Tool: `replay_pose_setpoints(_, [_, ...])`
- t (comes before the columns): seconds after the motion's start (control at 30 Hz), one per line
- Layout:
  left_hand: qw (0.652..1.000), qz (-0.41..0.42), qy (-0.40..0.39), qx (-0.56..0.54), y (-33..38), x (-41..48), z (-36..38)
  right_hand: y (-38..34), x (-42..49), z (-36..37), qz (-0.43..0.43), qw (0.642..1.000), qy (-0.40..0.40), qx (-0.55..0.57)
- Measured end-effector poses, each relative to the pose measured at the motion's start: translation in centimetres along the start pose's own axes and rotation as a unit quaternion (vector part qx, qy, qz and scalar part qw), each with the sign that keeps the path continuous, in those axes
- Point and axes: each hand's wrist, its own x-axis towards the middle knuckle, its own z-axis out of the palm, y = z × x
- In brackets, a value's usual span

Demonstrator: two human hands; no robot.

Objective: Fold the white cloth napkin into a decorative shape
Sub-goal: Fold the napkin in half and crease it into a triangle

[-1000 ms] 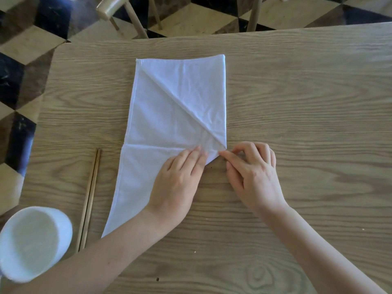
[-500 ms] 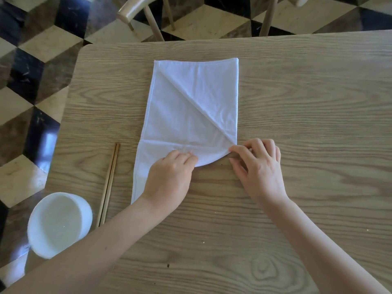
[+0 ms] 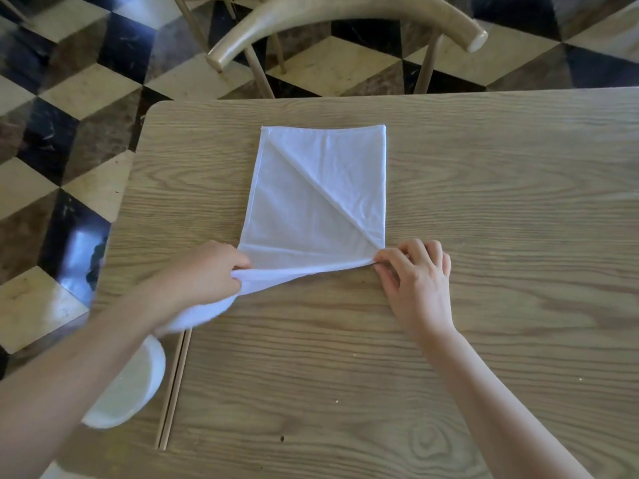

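Note:
The white cloth napkin (image 3: 311, 198) lies on the wooden table (image 3: 484, 202), its top right part folded down along a diagonal crease. My left hand (image 3: 204, 274) grips the napkin's lower flap and lifts it off the table toward the left, the cloth bunched under the palm. My right hand (image 3: 415, 274) pinches the napkin's right corner against the table where the diagonal crease ends. The lowest part of the flap is hidden under my left wrist.
A white bowl (image 3: 131, 385) sits near the table's front left corner, partly under my left forearm. A pair of wooden chopsticks (image 3: 174, 388) lies beside it. A wooden chair (image 3: 345, 19) stands beyond the far edge, on a checkered floor.
My left hand went from pressing flat on the lower flap to gripping it and pulling it up and to the left. The right hand stays at the corner. The camera view shifted.

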Motion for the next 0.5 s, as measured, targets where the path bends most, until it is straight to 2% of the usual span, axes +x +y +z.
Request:
replay_pose_setpoints(0.1, [1.000, -0.024, 0.006, -0.015, -2.2, 0.9, -2.1, -0.2, 0.1, -0.2, 0.009, 1.000, -0.010, -0.001])
replay_pose_setpoints(0.33, [0.985, -0.060, 0.018, -0.160, -6.1, 5.5, -7.1, -1.0, 0.6, -0.2, 0.044, 0.999, -0.026, -0.002])
replay_pose_setpoints(0.4, [0.956, -0.092, 0.011, -0.280, -6.4, 7.0, -7.8, -1.3, 0.8, -0.1, 0.061, 0.998, -0.031, 0.000])
replay_pose_setpoints(0.5, [0.881, -0.132, 0.009, -0.454, -6.1, 9.1, -7.8, -1.5, 0.9, 0.2, 0.094, 0.995, -0.038, 0.007])
